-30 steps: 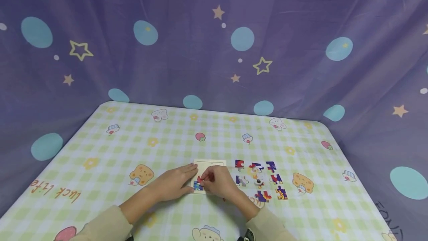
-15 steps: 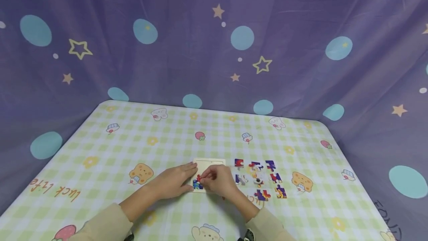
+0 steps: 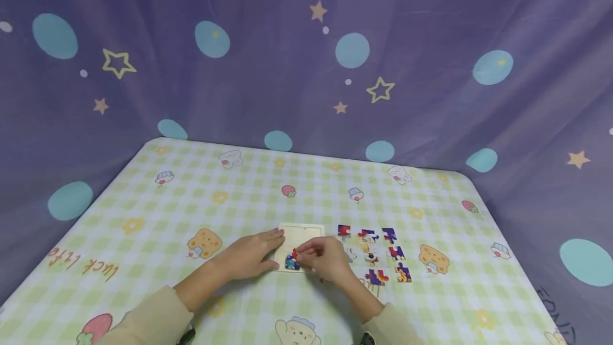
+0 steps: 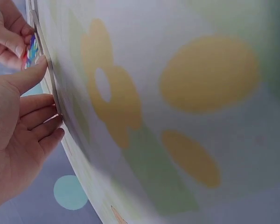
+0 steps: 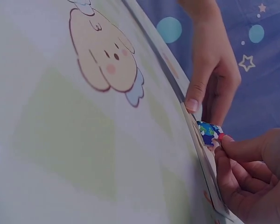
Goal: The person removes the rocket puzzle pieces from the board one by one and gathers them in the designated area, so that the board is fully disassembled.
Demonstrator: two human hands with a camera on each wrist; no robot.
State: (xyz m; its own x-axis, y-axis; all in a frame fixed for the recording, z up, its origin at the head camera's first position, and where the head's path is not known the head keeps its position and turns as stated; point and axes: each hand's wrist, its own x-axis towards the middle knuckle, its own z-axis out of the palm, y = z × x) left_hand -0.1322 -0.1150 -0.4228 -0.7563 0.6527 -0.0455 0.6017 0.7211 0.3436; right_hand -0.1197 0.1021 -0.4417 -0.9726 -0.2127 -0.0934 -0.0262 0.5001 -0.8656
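Note:
A pale puzzle tray (image 3: 299,233) lies on the table with its inside mostly bare. Along its left edge rests my left hand (image 3: 251,255), fingers fairly straight, the thumb near the tray's front left corner. The left wrist view shows that thumb and the fingertips touching the tray's side. My right hand (image 3: 328,260) pinches a blue puzzle piece (image 3: 291,262) by its red knob, over the tray's front part. In the right wrist view the puzzle piece (image 5: 209,133) looks tilted up between thumb and forefinger.
Right of the tray, several loose puzzle pieces (image 3: 375,277) lie in rough rows, one partly hidden by my right hand. A checked cloth (image 3: 230,313) with printed cartoons covers the table. Behind the far edge hangs a purple curtain (image 3: 287,68).
The right hand has shifted slightly to the right with the puzzle piece, away from the tray's left side. The left hand has stayed at the tray's edge. The head view has shifted a little.

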